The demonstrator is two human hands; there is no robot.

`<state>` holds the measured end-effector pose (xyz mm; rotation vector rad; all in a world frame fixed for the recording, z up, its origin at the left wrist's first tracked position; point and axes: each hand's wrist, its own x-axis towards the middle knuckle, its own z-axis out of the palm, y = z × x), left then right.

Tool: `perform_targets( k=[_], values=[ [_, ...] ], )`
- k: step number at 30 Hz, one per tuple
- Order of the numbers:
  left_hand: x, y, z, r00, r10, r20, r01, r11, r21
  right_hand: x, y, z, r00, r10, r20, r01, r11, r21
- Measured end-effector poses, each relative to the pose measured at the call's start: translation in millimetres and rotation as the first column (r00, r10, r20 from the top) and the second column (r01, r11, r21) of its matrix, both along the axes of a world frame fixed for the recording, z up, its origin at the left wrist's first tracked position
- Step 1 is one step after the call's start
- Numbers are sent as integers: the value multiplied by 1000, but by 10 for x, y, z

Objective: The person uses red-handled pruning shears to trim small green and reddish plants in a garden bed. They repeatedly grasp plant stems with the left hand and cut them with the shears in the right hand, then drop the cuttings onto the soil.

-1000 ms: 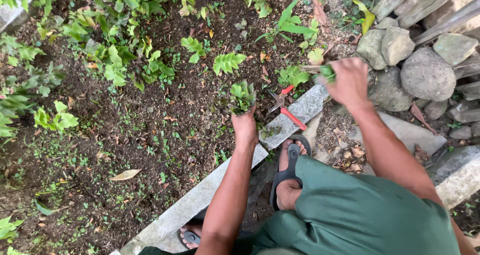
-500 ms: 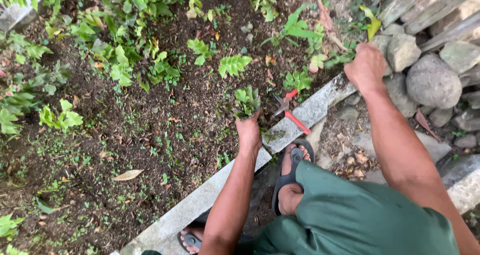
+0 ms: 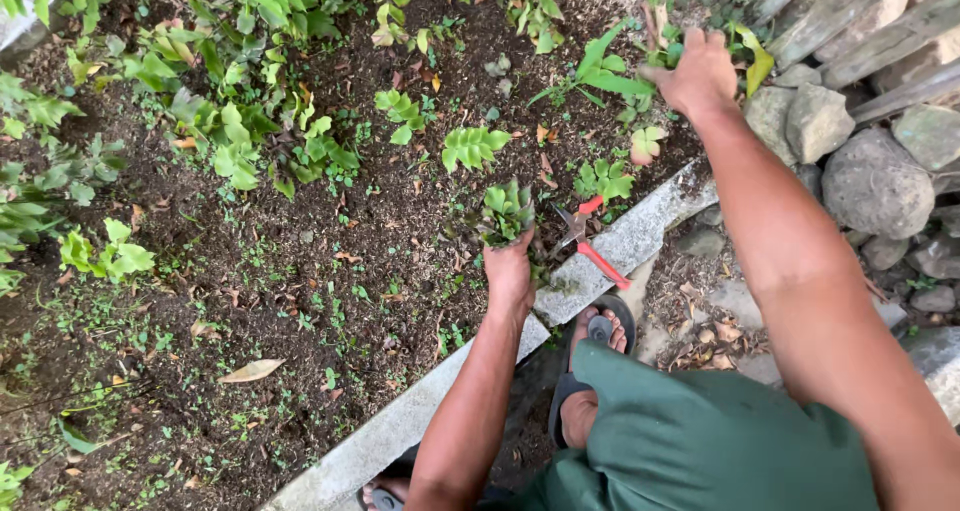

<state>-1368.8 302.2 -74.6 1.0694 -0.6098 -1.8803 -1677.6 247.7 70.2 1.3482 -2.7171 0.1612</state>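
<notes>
Left hand (image 3: 508, 271) pressed into the dark soil (image 3: 300, 271) just past the concrete curb (image 3: 600, 261), fingers curled around the base of a small green plant (image 3: 505, 211), gripping it low at the stem. Arm stretched forward across the curb from below.

Right hand (image 3: 700, 71) reaching far beyond the curb, toward its upper end, closed around a tuft of long-leaved greenery (image 3: 665, 46); fingers bunched together on the leaves, though exactly how much is gripped cannot be told.

Lying on the curb, just right of the left hand: red-handled pruning shears (image 3: 590, 241), blades pointing toward the small green plant, one handle angled down along the concrete.

Beyond the curb, in the soil bed: a fern-like seedling (image 3: 472, 146) near the held plant, another leafy seedling (image 3: 603, 179) close to the curb's edge, a broad-leaved shoot (image 3: 600, 71) between the two hands, denser foliage (image 3: 260, 31) farther out. A dry tan leaf (image 3: 250, 371) flat on the soil, well apart from the curb.

On the near side of the curb: a foot in a dark sandal (image 3: 595, 341) resting against the concrete, green garment (image 3: 720, 441) below it. Right of the curb's far end, a pile of grey stones (image 3: 870, 181) and weathered wooden boards (image 3: 850, 21).
</notes>
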Motion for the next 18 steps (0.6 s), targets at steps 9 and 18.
perform_targets(
  k=[9, 18],
  values=[
    [208, -179, 214, 1000, -2, -18, 2, 999, -35, 16, -345, 24, 932, 348, 99, -355, 932, 66],
    [374, -346, 346, 999, -42, 20, 39, 990, 133, -370, -146, -245, 299, 618, 727, 693, 383, -610]
  ],
)
